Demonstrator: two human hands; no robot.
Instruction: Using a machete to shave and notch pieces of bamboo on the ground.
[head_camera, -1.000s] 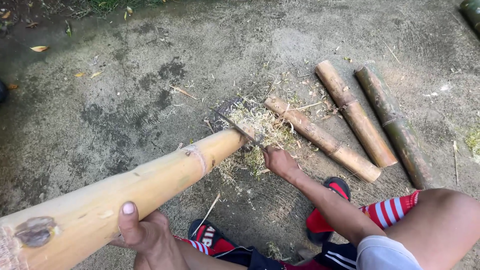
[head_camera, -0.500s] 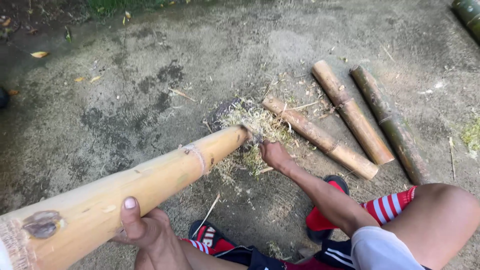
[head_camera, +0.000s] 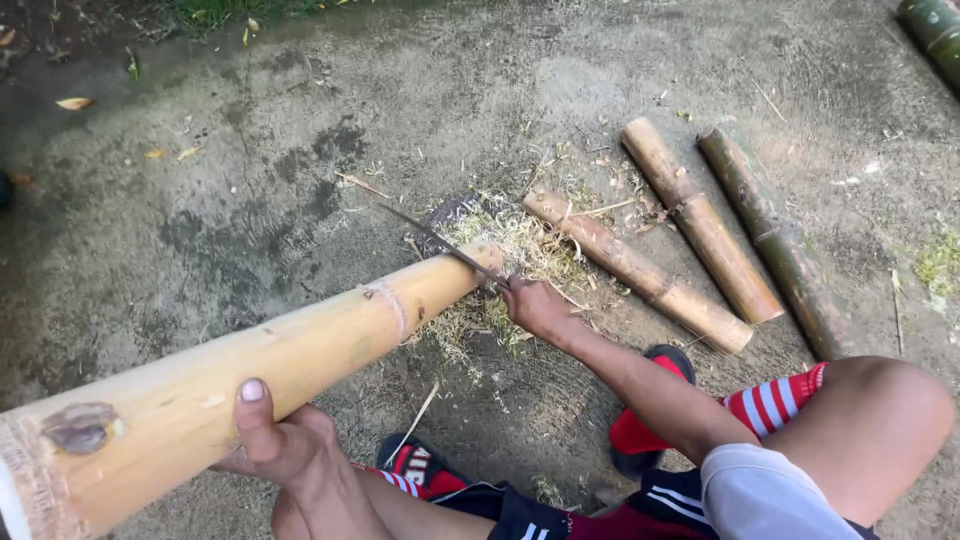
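Smooth yellow bamboo pole (head_camera: 300, 350), fibrous shavings (head_camera: 510, 250).

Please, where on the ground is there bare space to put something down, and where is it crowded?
Bare concrete lies left of and above the long bamboo pole, up to the leaf-strewn edge. Crowded: the shavings around the blade and right hand, and the three cut bamboo pieces beside them.

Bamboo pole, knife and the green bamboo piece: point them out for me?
Bamboo pole (head_camera: 300, 350), head view: bare yellow middle of the shaft.
Knife (head_camera: 445, 243), head view: middle of the thin blade, above the pole's far end.
Green bamboo piece (head_camera: 770, 235), head view: its middle, near the joint ring.
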